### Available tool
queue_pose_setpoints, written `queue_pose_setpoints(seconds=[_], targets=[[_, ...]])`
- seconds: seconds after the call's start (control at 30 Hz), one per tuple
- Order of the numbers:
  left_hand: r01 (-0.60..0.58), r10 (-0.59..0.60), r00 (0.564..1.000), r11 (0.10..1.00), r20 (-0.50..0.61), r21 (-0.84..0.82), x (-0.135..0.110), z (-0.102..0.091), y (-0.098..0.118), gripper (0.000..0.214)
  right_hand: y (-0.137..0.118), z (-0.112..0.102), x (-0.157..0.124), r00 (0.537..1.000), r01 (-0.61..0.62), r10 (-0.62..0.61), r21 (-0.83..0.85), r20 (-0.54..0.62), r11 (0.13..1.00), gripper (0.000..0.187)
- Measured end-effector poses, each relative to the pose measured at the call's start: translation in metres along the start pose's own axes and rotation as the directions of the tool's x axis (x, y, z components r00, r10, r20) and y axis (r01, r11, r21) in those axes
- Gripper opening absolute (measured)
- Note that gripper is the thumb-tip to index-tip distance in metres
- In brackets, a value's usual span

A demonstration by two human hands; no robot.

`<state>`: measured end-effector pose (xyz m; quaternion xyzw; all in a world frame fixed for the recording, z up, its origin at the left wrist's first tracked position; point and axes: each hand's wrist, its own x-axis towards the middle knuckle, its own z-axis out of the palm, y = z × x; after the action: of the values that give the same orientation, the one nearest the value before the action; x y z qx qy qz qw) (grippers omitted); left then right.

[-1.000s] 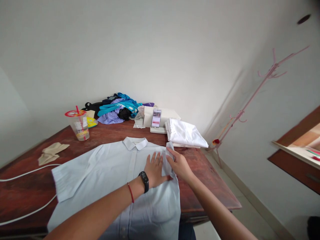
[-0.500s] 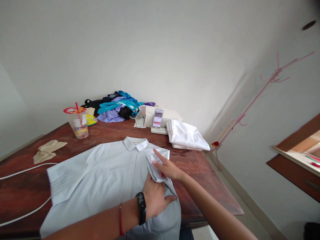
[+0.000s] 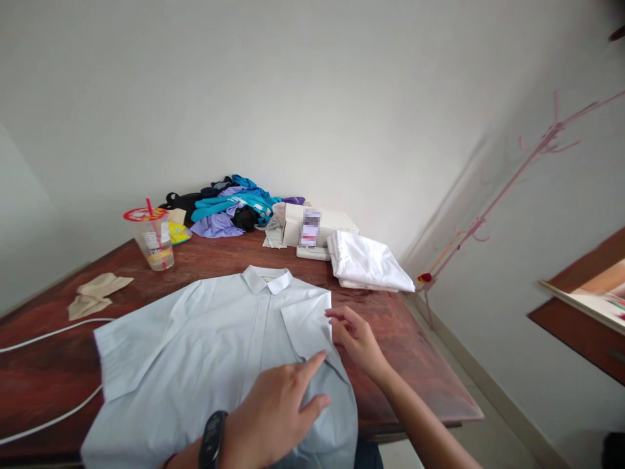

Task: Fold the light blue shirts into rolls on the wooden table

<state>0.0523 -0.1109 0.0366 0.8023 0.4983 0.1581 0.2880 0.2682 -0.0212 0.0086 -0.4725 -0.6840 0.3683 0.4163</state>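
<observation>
A pale blue short-sleeved shirt (image 3: pixel 195 345) lies face up on the dark wooden table (image 3: pixel 410 352), collar away from me. Its right sleeve is folded in over the body. My left hand (image 3: pixel 278 410), with a black band on the wrist, rests flat on the lower part of the shirt, forefinger stretched toward the folded sleeve. My right hand (image 3: pixel 354 335) sits at the shirt's right edge, fingertips curled and touching the fold's edge.
Folded white cloth (image 3: pixel 368 264) and a white box (image 3: pixel 317 225) lie at the back right. A heap of blue, purple and black clothes (image 3: pixel 229 208) sits by the wall. A plastic cup with a red straw (image 3: pixel 153 241), a beige cloth (image 3: pixel 95 293) and a white cable (image 3: pixel 49 332) are on the left. A pink coat stand (image 3: pixel 512 182) is right.
The right sleeve was lifted, brought inward and now lies flat over the shirt. My left hand has slid down toward me; my right hand moved back to the edge.
</observation>
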Motion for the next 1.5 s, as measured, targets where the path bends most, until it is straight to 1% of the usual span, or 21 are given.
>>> queue_pose_setpoints(seconds=[0.07,0.1,0.17,0.23,0.33,0.43,0.57,0.73,0.83,0.97,1.07,1.13,1.17,1.2,1.27,1.33,1.4,1.5], targets=[[0.026,-0.028,0.999,0.999,-0.045,-0.032,-0.001,0.007,-0.008,0.06,0.0,-0.005,-0.024,0.999,-0.037,0.036,-0.054,-0.032,0.998,0.034],[0.031,-0.035,0.997,0.998,-0.073,-0.054,-0.001,0.01,-0.011,0.059,0.0,-0.007,-0.036,0.998,-0.055,0.052,-0.093,-0.03,0.994,0.033],[0.031,-0.044,0.991,0.994,-0.128,-0.101,0.0,0.018,-0.015,0.059,0.001,-0.01,-0.058,0.996,-0.084,0.089,-0.183,0.019,0.98,0.033],[0.042,-0.065,0.982,0.991,-0.178,-0.127,0.001,0.025,-0.015,0.061,0.002,-0.011,-0.074,0.987,-0.107,0.135,-0.272,0.087,0.956,0.038],[0.088,-0.115,0.963,0.989,-0.243,-0.118,0.003,0.034,-0.012,0.063,-0.001,-0.009,-0.088,0.971,-0.144,0.203,-0.376,0.123,0.915,0.045],[0.118,-0.138,0.946,0.989,-0.295,-0.086,0.005,0.04,-0.011,0.055,-0.003,-0.005,-0.092,0.973,-0.156,0.212,-0.413,0.092,0.897,0.047],[0.096,-0.113,0.933,0.993,-0.341,-0.066,0.005,0.041,-0.015,0.042,0.002,0.0,-0.094,0.991,-0.116,0.135,-0.423,0.015,0.899,0.043],[0.093,-0.116,0.921,0.993,-0.372,-0.078,0.006,0.042,-0.019,0.04,0.016,0.006,-0.097,0.997,-0.062,0.033,-0.433,-0.074,0.899,0.029],[0.088,-0.118,0.922,0.991,-0.368,-0.097,0.007,0.041,-0.019,0.041,0.02,0.008,-0.1,0.994,-0.02,-0.029,-0.432,-0.108,0.902,0.03],[0.084,-0.126,0.921,0.988,-0.369,-0.128,0.006,0.04,-0.021,0.042,0.02,0.007,-0.102,0.993,-0.016,-0.032,-0.403,-0.111,0.915,0.031],[0.085,-0.141,0.919,0.983,-0.368,-0.165,0.005,0.039,-0.022,0.043,0.018,0.005,-0.099,0.996,-0.005,-0.023,-0.324,-0.083,0.946,0.033],[0.069,-0.153,0.918,0.97,-0.365,-0.233,0.005,0.038,-0.023,0.046,0.014,0.007,-0.096,0.999,0.024,-0.035,-0.254,-0.041,0.967,0.034],[0.057,-0.165,0.919,0.954,-0.357,-0.295,0.005,0.038,-0.024,0.048,0.011,0.009,-0.094,0.999,0.038,-0.043,-0.222,-0.018,0.974,0.034],[0.045,-0.183,0.921,0.927,-0.343,-0.374,0.006,0.037,-0.024,0.052,0.008,0.011,-0.092,0.999,0.048,-0.049,-0.199,0.001,0.979,0.033],[0.022,-0.225,0.922,0.844,-0.316,-0.536,0.007,0.031,-0.025,0.061,-0.001,0.016,-0.087,0.997,0.068,-0.063,-0.177,0.033,0.982,0.032],[-0.012,-0.252,0.911,0.775,-0.326,-0.632,0.009,0.021,-0.024,0.066,-0.01,0.02,-0.082,0.995,0.092,-0.082,-0.18,0.062,0.979,0.032],[-0.068,-0.246,0.893,0.756,-0.378,-0.651,0.01,0.004,-0.021,0.062,-0.02,0.025,-0.076,0.99,0.127,-0.11,-0.206,0.091,0.97,0.031],[-0.16,-0.208,0.859,0.757,-0.467,-0.633,0.008,-0.026,-0.017,0.054,-0.038,0.034,-0.067,0.975,0.198,-0.16,-0.276,0.156,0.94,0.035]])
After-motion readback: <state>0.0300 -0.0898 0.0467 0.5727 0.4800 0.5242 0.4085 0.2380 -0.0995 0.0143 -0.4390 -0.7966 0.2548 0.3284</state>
